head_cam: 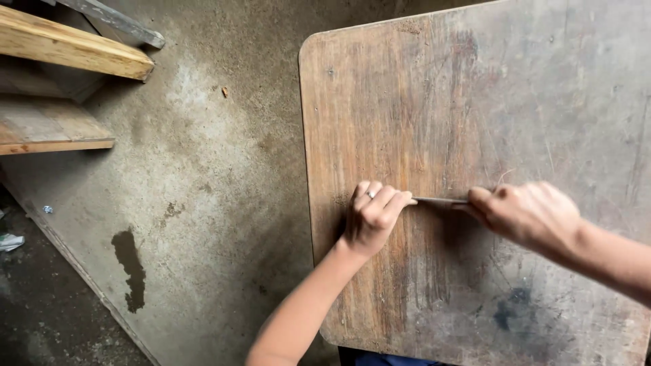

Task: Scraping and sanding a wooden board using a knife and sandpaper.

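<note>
Now, thin strip horizontal, btw both hands

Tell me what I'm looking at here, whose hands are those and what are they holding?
The picture comes from a camera worn on a person's head, looking down, so the two bare hands are that person's own. Under them is a worn, scratched wooden board with rounded corners. The left hand, with a ring on one finger, and the right hand each pinch one end of a thin, straight strip stretched between them just over the board. I cannot tell what the strip is made of. Below is a dusty concrete floor with a dark stain, and wooden planks at the upper left.
</note>
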